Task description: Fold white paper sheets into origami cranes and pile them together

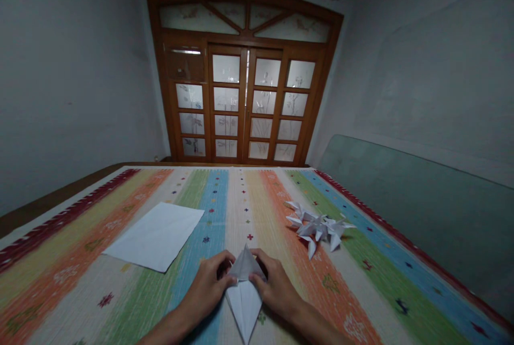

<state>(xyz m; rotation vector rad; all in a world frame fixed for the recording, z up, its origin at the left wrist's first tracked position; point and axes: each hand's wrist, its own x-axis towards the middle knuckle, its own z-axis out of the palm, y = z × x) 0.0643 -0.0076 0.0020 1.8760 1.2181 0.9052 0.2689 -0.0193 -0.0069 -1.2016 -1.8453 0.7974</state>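
A white folded paper [246, 302], long and diamond-shaped with pointed ends, lies at the near middle of the striped tablecloth. My left hand [212, 279] grips its left edge, thumb on top and fingers curled behind. On the opposite edge my right hand [277, 280] holds it the same way, thumb pressing near the middle crease. The upper part of the paper looks greyer and stands between the two hands. My fingertips behind the paper are partly hidden.
Flat white paper [156, 235] lies to the left. Several folded white paper figures [319, 227] sit clustered on the right. The striped tablecloth [241, 189] covers the table. A pale green board [401, 189] runs along the right side; wooden glazed doors [246, 104] stand beyond.
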